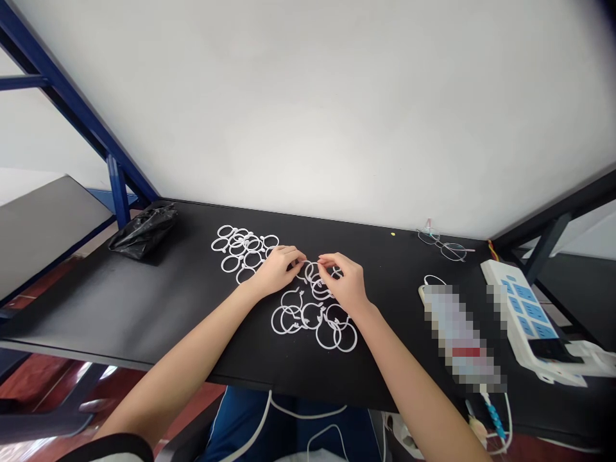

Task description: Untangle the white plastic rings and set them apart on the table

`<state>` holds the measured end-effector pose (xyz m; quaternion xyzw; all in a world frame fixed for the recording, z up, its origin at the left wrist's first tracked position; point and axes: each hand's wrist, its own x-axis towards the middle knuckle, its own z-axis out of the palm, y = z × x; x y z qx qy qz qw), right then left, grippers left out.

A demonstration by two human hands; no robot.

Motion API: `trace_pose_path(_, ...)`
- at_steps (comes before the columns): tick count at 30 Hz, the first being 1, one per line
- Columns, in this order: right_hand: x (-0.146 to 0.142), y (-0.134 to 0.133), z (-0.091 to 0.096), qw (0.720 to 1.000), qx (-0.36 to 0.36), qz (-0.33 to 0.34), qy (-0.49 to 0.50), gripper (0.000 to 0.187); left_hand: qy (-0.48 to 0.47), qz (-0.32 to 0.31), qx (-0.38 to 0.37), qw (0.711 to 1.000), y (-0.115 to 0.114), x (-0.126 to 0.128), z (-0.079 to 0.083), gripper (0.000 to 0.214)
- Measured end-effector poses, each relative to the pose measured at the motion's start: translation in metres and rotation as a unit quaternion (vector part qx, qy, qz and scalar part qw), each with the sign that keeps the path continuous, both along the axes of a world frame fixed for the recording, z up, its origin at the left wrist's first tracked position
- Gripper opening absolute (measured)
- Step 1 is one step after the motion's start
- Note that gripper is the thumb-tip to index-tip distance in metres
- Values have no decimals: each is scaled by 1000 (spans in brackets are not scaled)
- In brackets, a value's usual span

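Observation:
My left hand (278, 269) is pinched on a thin white plastic ring (309, 269), in the middle of the black desk. Across from it, my right hand (345, 281) closes thumb and fingers at the other side of this ring. Just how each fingertip meets it is too small to tell. Below my hands lies a loose cluster of similar white rings (302, 317), several with a gap and small clasp ends showing. More rings (231, 264) overlap to the left of my left hand, which hides some of them. Others are partly covered by my right hand.
A crumpled black plastic bag (147, 230) rests at the desk's left end. Eyeglasses (443, 246) lie at the back right. A blurred-out phone (459, 333) with a cable and a white power strip (520, 308) occupy the right side. A white wall stands behind.

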<state>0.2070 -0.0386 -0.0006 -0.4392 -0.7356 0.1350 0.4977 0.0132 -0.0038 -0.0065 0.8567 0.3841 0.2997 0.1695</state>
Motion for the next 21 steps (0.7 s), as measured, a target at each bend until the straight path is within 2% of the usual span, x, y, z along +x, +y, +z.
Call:
trace_pose_path(6, 0, 0, 3, 1000, 11, -12, 6, 12, -98, 44, -30, 994, 1, -1, 2, 12)
trace_pose_path(11, 1, 0, 2, 1000, 18, -9, 10, 13, -136, 106, -14, 985, 3, -2, 3, 10)
trace_pose_path(21, 1, 1, 0, 1000, 14, -9, 9, 13, -216, 141, 13, 966, 4, -3, 6, 8)
